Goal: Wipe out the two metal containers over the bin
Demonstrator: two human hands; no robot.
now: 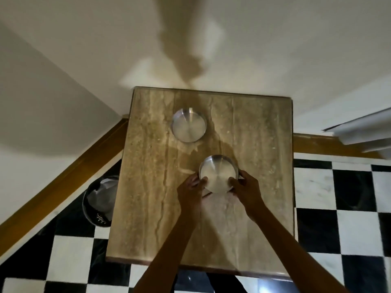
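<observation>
Two round shallow metal containers sit on a beige stone table [148,187]. The near container [218,173] is at the table's middle, slightly tilted, gripped on both sides: my left hand [191,190] on its left rim and my right hand [246,190] on its right rim. The far container [188,125] rests alone toward the back of the table, apart from both hands. The bin [99,200], dark mesh with a pale liner, stands on the floor at the table's left edge, partly hidden by the tabletop.
White walls meet behind the table, with a brown skirting board [63,187] along the floor. Black and white checkered tiles [338,229] cover the floor. A white ledge [364,132] juts in at the right.
</observation>
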